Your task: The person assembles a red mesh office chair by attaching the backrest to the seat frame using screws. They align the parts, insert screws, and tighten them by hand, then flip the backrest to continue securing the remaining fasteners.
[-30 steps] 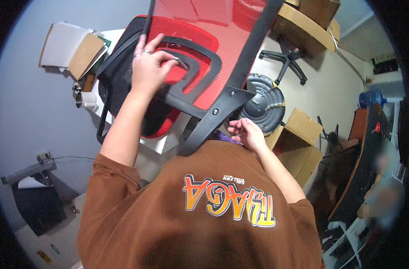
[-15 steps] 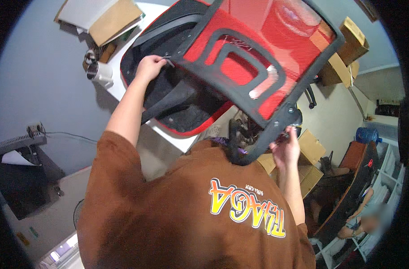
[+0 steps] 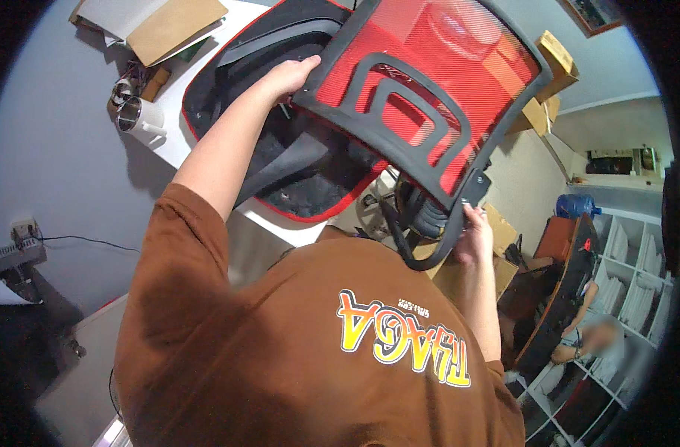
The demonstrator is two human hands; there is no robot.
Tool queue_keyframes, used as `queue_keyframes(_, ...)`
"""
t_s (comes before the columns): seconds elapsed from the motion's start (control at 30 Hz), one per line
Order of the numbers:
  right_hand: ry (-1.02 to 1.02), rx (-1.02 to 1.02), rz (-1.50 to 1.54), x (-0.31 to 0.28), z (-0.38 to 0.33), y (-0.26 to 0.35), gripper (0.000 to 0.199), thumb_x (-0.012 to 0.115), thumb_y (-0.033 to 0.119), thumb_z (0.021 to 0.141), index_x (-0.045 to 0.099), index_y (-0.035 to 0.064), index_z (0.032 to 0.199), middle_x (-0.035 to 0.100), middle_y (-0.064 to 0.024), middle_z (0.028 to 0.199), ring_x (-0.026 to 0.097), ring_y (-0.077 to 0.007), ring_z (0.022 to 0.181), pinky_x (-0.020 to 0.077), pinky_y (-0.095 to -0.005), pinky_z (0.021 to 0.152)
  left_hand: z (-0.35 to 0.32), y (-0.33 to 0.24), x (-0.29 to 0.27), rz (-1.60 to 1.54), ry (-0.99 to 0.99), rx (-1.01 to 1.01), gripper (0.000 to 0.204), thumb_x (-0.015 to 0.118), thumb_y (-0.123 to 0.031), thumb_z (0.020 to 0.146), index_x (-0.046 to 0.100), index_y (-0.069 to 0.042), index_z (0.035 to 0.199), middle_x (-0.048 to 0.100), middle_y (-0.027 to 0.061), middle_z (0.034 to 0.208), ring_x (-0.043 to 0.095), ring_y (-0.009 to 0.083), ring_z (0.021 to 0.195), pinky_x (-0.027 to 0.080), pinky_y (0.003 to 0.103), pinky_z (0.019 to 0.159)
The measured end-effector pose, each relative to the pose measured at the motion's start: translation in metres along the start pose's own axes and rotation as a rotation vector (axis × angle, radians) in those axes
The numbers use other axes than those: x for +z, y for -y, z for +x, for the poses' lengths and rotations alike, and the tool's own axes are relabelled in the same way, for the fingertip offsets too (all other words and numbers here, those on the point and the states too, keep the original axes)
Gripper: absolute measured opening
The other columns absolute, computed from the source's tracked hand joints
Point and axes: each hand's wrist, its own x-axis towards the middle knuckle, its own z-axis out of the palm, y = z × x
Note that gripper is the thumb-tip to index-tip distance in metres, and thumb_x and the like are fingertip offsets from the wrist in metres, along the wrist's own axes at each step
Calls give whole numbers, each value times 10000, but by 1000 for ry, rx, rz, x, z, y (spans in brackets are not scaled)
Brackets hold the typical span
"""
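A red mesh chair backrest [image 3: 496, 59] with a black frame stands tilted in front of me. My left hand [image 3: 291, 77] grips the left edge of its frame, fingers closed around it. Below that hand a small thin metal piece [image 3: 285, 110] shows against the dark seat; what it is I cannot tell. My right hand [image 3: 475, 237] is closed on the black looped armrest [image 3: 433, 257], close to where it joins the frame. Behind the backrest, the upturned chair seat [image 3: 310, 197], black with red edging, lies on a white table. Another black armrest [image 3: 280, 160] reaches across it.
On the white table [image 3: 284, 229] are a metal mug [image 3: 142, 121] and a stack of folders [image 3: 177, 28]. Cardboard boxes [image 3: 552, 67] stand at the back right. A person [image 3: 597, 339] sits on the right beside white shelves [image 3: 630, 257]. A blue water jug [image 3: 576, 205] is farther back.
My left hand has left the thin metal piece by the frame corner and moved up onto the frame edge. The backrest has shifted slightly; my right hand stays at the armrest joint.
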Motion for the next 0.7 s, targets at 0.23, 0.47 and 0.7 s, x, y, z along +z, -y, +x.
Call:
queue_keyframes(0.23,-257,-276,-123,8,9,-19,160,555,121,790,434,79,886,501,-31,772,497,-150,709,437,-302,648,-17,-15,22,273,-157,185,789,565,-688,704,665,55,950,636,249,979,622,322,954,456,389,831)
queue_keyframes(0.47,-211,-343,-48,-33,-33,9,247,592,125,824,380,88,944,482,-49,895,479,-140,812,414,-291,705,-101,-79,42,-64,-118,478,474,700,-381,777,628,36,991,656,85,843,606,132,734,480,263,674)
queue_keyframes(0.7,-406,-719,-705,-88,-90,100,456,695,207,793,361,40,1054,465,-92,966,483,-183,908,420,-317,795,-197,-107,89,-387,-239,769,494,657,-258,839,476,36,1194,588,69,1010,537,140,912,430,251,805)
